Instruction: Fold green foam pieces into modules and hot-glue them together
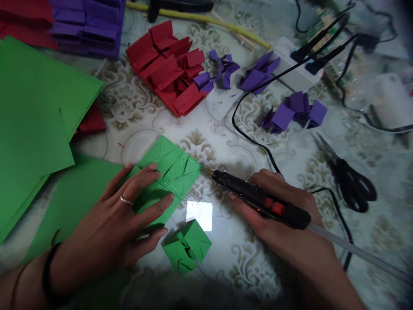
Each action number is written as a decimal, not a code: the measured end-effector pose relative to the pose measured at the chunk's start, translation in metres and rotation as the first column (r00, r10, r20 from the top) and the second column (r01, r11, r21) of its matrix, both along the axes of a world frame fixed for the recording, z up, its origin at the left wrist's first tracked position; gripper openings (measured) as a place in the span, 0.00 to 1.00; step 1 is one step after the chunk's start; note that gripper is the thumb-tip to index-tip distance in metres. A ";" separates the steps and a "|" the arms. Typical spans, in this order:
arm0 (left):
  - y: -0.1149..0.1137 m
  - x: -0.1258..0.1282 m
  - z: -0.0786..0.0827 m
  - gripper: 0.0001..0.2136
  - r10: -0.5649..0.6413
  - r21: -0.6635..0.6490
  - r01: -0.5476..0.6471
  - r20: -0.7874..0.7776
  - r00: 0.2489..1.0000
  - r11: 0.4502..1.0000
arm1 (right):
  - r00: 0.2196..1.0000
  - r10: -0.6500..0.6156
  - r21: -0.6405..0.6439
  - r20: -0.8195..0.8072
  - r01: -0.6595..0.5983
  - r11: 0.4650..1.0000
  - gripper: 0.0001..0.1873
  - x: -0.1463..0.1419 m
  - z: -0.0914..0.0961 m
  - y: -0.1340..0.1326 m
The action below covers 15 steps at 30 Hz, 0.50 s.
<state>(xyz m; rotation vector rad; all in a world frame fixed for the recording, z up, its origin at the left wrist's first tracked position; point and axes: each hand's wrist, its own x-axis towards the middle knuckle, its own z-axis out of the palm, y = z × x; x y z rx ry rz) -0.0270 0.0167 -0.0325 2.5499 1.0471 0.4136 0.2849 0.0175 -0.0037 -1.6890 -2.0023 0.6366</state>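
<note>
My left hand (129, 206) lies with fingers spread over a folded green paper piece (176, 165), pressing it to the table. Lines of clear glue show on the paper's creased face. In my right hand (280, 206) is a black hot glue gun (258, 196) with a red switch and a clear glue stick in its back end. Its metal nozzle meets or nearly meets the right corner of the green piece. Just below sits a smaller folded green paper unit (187, 247). Part of the green piece is hidden under my left fingers.
Green paper sheets (32, 116) are stacked at left. Red folded paper (171, 69) and purple folded units (295, 112) lie across the back. Scissors (351, 176) rest at right. A black cord (238, 122) runs from a white power block (297, 64).
</note>
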 end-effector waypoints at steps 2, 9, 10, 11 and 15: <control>0.000 0.000 0.000 0.18 -0.006 0.006 0.006 -0.004 1.000 1.000 | 1.000 0.012 0.012 0.006 -0.012 1.000 0.18 0.001 0.000 0.001; 0.000 -0.002 -0.002 0.18 -0.024 0.024 0.024 -0.001 1.000 0.999 | 1.000 0.024 -0.016 -0.007 -0.024 1.000 0.14 0.004 -0.001 -0.002; 0.001 -0.002 -0.002 0.18 -0.023 0.024 0.023 0.001 1.000 0.999 | 1.000 0.027 -0.019 -0.011 -0.028 0.999 0.14 0.005 -0.002 -0.002; 0.001 -0.002 -0.002 0.18 -0.023 0.020 0.022 0.001 1.000 1.000 | 0.999 0.031 -0.019 -0.015 -0.031 0.999 0.14 0.004 -0.002 -0.002; 0.001 -0.002 -0.002 0.18 -0.017 0.018 0.017 0.010 1.000 1.000 | 0.999 0.049 -0.016 -0.017 -0.049 0.999 0.15 0.003 0.000 -0.002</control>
